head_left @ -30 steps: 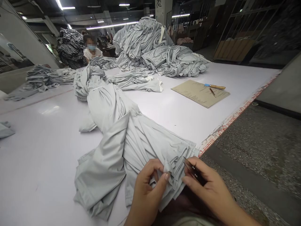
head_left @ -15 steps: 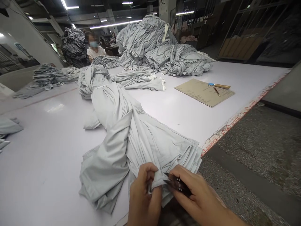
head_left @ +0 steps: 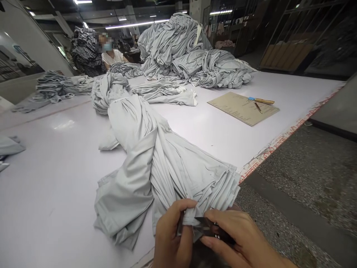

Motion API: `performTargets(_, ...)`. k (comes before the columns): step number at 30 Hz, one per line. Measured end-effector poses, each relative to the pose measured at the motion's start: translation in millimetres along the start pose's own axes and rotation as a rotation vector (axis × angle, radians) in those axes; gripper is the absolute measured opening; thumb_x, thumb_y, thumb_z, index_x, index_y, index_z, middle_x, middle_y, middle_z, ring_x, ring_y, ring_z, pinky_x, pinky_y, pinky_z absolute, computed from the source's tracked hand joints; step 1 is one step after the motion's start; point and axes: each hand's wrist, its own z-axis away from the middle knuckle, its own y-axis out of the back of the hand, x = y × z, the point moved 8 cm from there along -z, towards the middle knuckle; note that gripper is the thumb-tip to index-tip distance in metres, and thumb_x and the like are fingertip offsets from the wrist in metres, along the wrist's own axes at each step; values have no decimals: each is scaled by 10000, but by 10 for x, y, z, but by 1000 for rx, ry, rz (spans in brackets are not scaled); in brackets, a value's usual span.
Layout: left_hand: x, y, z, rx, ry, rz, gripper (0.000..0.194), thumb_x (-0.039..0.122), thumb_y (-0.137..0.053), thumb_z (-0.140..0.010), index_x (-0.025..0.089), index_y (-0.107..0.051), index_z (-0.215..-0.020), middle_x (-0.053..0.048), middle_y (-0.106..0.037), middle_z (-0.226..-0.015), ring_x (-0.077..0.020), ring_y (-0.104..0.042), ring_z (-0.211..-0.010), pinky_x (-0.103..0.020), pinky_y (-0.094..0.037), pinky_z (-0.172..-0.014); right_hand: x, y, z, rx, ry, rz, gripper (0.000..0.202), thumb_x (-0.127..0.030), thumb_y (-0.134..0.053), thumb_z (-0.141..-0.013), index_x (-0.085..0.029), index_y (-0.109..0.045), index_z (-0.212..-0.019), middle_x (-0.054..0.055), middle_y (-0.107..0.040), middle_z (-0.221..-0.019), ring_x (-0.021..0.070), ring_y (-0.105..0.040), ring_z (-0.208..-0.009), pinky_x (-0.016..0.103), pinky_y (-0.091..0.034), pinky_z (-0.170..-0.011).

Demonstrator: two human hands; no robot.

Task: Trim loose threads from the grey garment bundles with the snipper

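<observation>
A bundle of pale grey-green fabric pieces point(head_left: 139, 149) lies along the table, its layered edges fanned out toward me. My left hand point(head_left: 174, 232) pinches one fabric edge between thumb and fingers at the near end of the bundle. Just right of it, my right hand point(head_left: 237, 236) grips a pair of dark thread snips point(head_left: 214, 229). Their blades point left and lie against the pinched edge, close to my left fingers. Part of the snips is hidden inside my right hand.
Brown card point(head_left: 240, 108) on the white table point(head_left: 64, 178) carries a blue-and-wooden tool point(head_left: 260, 100) and a small pencil-like stick point(head_left: 258, 107). Large heaps of grey fabric point(head_left: 173, 41) stand behind. A masked person point(head_left: 111, 56) is at the far side. The table edge point(head_left: 279, 143) runs along the right.
Both hands have shifted slightly, and the snips have moved lower against the fabric edge in my left hand. The person at the far side has moved a little.
</observation>
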Motion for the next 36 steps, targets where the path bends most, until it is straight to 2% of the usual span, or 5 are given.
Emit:
performTargets(4,-3,-19,-23,-17,33,60,241,112,-497,-761,229,-653,-903,26,-621,-648,-130,-532,-529,-228,-413,-527,-72,-9,-24,27,40,29,446,-502,-317,-1002,-217,-589,-792,-19,-661,-597,145,-624,-495,249,-424,-486)
performTargets(10,-2,-19,-21,-5,29,71,230,119,-509,-766,244,-653,-896,32,-629,-668,-126,-532,-549,-221,-414,-545,-89,-36,-50,45,61,56,442,-436,-278,-1026,-211,-594,-814,-5,-680,-635,150,-643,-529,254,-423,-520)
performTargets(29,-78,-57,13,-24,44,63,219,126,-487,-795,232,-631,-922,6,-666,-737,-142,-599,-615,-214,-425,-545,56,-127,-54,-33,-33,-73,191,-354,-498,-940,-223,-505,-801,-54,-569,-588,120,-561,-497,209,-367,-503)
performTargets(34,32,103,14,206,-52,-62,218,101,-534,-775,252,-580,-926,22,-634,-812,-114,-558,-622,-206,-411,-588,179,-88,-144,4,-91,-180,65,-188,-483,-860,-220,-526,-824,-52,-531,-606,123,-515,-515,205,-361,-499)
performTargets(36,101,174,-41,213,-64,-83,146,135,-553,-795,244,-618,-866,18,-639,-822,-119,-562,-663,-206,-417,-639,294,-30,-182,59,-193,-285,95,-210,-462,-881,-216,-525,-811,-46,-505,-627,127,-498,-547,208,-368,-505)
